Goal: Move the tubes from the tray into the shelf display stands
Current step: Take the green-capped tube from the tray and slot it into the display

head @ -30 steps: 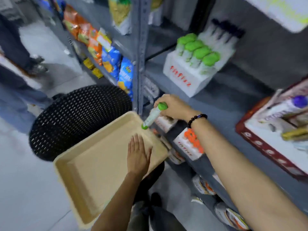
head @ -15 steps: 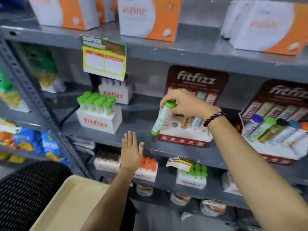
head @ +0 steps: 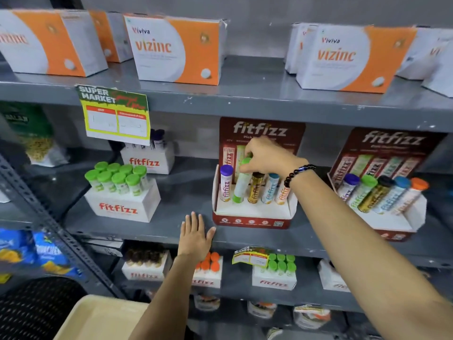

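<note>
My right hand [head: 267,157] grips the cap end of a green-capped white tube [head: 241,185]. The tube stands tilted in the second slot of the dark red display stand [head: 252,217] on the middle shelf, between a purple-capped tube [head: 225,184] and a gold tube [head: 255,188]. A blue tube and an orange tube fill the slots to the right, partly hidden by my wrist. My left hand [head: 196,235] is flat and open, fingers spread, against the shelf's front edge left of the stand. The beige tray [head: 98,317] shows at the bottom left; the part in view holds nothing.
A white box of green-capped tubes [head: 121,192] stands left on the same shelf. A second red stand [head: 384,192] with several tubes is at the right. Orange and white cartons [head: 176,47] line the shelf above. Smaller tube boxes sit on the lower shelf. A black mesh chair [head: 34,307] is under the tray.
My right hand carried the green-capped tube from the tray up to the shelf and into the red stand's slot. My left hand left the tray and rose to the shelf edge.
</note>
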Demonstrator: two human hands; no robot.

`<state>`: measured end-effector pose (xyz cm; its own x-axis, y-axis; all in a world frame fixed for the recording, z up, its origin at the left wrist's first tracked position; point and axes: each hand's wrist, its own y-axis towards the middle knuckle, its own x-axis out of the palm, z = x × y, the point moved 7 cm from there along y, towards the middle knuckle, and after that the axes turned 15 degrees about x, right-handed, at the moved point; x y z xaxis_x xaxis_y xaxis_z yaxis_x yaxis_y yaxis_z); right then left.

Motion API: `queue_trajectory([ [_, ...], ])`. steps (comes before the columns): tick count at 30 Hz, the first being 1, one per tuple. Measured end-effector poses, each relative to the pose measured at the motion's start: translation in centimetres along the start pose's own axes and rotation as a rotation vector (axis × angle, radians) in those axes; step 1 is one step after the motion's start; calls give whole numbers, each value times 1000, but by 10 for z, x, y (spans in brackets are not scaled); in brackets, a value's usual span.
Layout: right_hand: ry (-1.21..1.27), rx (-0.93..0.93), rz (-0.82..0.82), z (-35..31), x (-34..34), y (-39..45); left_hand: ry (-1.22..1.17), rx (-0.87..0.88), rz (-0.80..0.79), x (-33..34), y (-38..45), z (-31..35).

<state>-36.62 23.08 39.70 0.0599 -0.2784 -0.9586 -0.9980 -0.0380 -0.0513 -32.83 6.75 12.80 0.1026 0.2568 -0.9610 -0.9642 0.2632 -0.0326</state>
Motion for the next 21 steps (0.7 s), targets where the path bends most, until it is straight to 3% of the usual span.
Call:
queue_trajectory([
  [7, 20, 5, -33, -4, 6, 14, 25, -6, -16, 1, 0, 0],
  [14, -42, 95, -175, 5, 13, 20, 37, -9, -21, 0, -2, 3],
  [21, -39, 125, -60, 4, 16, 23, 51, -7, -31, -2, -3, 4],
])
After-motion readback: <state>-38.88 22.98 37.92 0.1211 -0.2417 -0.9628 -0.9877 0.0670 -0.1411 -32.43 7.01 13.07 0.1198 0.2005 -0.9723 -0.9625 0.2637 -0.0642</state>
